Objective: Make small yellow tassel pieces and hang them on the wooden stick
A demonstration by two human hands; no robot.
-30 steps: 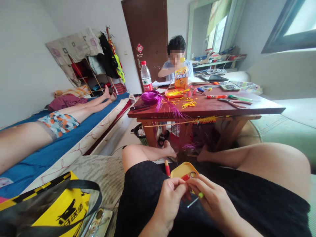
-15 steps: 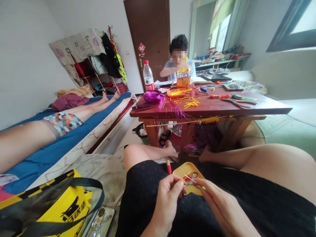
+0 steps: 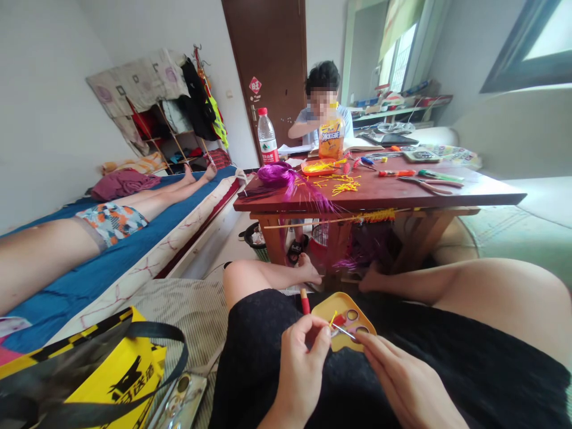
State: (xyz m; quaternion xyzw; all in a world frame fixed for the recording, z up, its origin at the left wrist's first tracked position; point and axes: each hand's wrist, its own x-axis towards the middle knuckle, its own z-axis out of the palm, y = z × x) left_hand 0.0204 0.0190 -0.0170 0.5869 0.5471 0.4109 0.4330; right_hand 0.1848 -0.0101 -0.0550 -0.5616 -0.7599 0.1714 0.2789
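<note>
My left hand (image 3: 304, 351), closed in a pinch, holds a small yellow strand (image 3: 333, 318) at the fingertips. Between the fingers of my right hand (image 3: 402, 363) is a thin pointed metal tool (image 3: 344, 332), its kind too small to tell. The tool's tip reaches to the yellow strand. Beneath both hands, a yellow tray (image 3: 338, 300) rests on my lap with scissors (image 3: 352, 315) in it and a small red piece (image 3: 340, 318) beside them. A stick with a red band (image 3: 305, 302) lies against the tray's left side.
Ahead stands a red-brown table (image 3: 402, 193) with purple fibre (image 3: 279, 174), loose yellow strands (image 3: 346, 186), pliers (image 3: 426, 185), a water bottle (image 3: 267, 140) and a drink bottle (image 3: 331, 138). A person sits behind it. Another lies on the bed at left. A yellow bag (image 3: 120, 375) is beside me.
My right hand has shifted slightly down, and the metal tool has tilted a little. The yellow strand now stands up more clearly at my left fingertips, and more of the scissors shows.
</note>
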